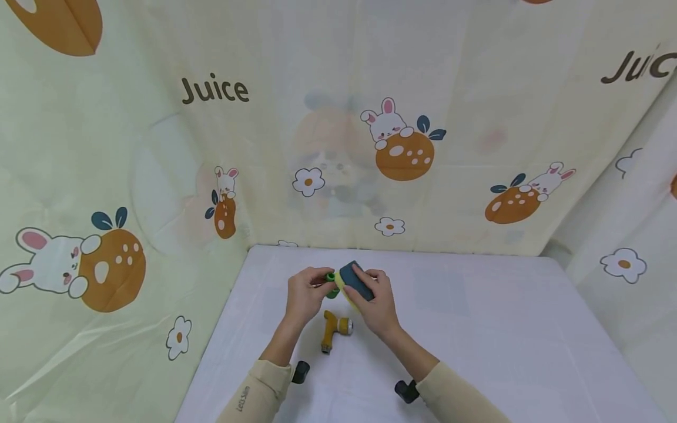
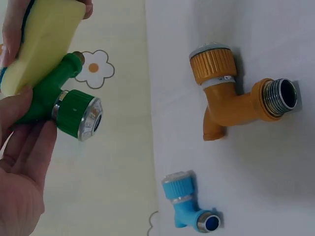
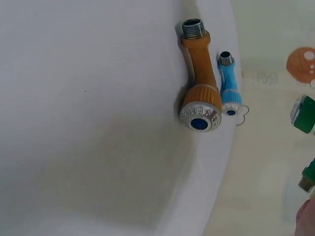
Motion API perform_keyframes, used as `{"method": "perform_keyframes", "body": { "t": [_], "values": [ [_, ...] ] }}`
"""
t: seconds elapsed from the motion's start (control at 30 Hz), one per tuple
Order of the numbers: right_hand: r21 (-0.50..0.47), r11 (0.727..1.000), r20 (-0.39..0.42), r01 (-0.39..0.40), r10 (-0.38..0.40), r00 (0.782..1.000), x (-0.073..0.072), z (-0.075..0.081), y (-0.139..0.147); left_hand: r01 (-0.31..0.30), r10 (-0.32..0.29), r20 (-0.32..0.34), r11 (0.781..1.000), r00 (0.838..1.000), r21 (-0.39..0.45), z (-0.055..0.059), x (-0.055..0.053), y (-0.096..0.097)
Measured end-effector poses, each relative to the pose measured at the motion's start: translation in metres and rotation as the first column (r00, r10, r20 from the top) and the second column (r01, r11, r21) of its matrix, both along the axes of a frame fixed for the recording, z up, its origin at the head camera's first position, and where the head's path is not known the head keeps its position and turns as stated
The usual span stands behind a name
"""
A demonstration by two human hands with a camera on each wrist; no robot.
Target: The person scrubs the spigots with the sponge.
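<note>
My left hand [image 1: 304, 296] holds a green faucet [image 2: 44, 98] with a ribbed knob, up off the table. The thumb lies on its body and the fingers are underneath. In my right hand [image 1: 379, 302] is a sponge [image 2: 51, 37], yellow with a dark scouring layer. Its yellow side lies against the green faucet's body in the left wrist view. An orange faucet [image 2: 224, 105] with a threaded metal end lies on the table below the hands. Beyond it lies a smaller blue faucet [image 2: 184, 196], visible in both wrist views but not in the head view.
A white-covered table [image 1: 476, 329] stretches under both arms. A cream curtain [image 1: 275, 153] printed with rabbits, fruit and flowers hangs behind and at the sides. Small black devices [image 1: 301, 372] sit at the wrists, beside the beige sleeves.
</note>
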State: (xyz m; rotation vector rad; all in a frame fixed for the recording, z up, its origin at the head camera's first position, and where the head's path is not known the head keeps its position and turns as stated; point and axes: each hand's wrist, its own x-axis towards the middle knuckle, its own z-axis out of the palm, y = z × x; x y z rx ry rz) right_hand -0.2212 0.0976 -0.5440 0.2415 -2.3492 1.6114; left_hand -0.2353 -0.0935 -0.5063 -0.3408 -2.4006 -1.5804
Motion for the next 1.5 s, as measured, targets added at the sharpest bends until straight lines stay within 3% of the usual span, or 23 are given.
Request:
{"method": "perform_keyframes", "body": {
  "t": [0.2, 0.37, 0.57, 0.77, 1.07, 1.27, 1.37, 1.5],
  "values": [
    [0.092, 0.996, -0.037, -0.015, 0.019, 0.999, 0.004, 0.004, -0.007, -0.015, 0.012, -0.061, 0.998, 0.998, -0.055, 0.001, 0.000, 0.001],
    [0.146, 0.989, -0.013, -0.035, 0.038, 0.999, 0.004, 0.007, -0.007, 0.002, -0.007, -0.067, 0.998, 0.998, -0.062, 0.001, 0.001, 0.001],
    [0.260, 0.965, -0.034, -0.024, 0.034, 0.999, 0.000, 0.006, -0.003, 0.075, -0.076, -0.052, 0.997, 0.996, -0.020, -0.001, 0.003, 0.000],
    [0.336, 0.942, -0.058, -0.009, 0.030, 0.998, -0.002, 0.003, 0.000, 0.079, -0.081, -0.054, 0.996, 0.995, -0.042, -0.003, 0.004, 0.001],
    [0.477, 0.877, -0.128, 0.057, 0.005, 0.992, -0.004, 0.001, 0.001, 0.071, -0.075, -0.062, 0.995, 0.995, -0.073, -0.001, 0.006, 0.002],
    [0.534, 0.833, -0.187, 0.145, -0.050, 0.981, -0.007, -0.002, 0.008, 0.074, -0.085, -0.082, 0.988, 0.993, -0.132, 0.000, 0.008, 0.001],
    [0.555, 0.815, -0.183, 0.169, -0.078, 0.980, -0.009, -0.008, 0.013, 0.082, -0.099, -0.096, 0.983, 0.991, -0.166, 0.000, 0.008, 0.001],
    [0.564, 0.812, -0.154, 0.150, -0.075, 0.985, -0.011, -0.013, 0.017, 0.090, -0.110, -0.091, 0.976, 0.990, -0.196, -0.001, 0.007, 0.000]
  ]
}}
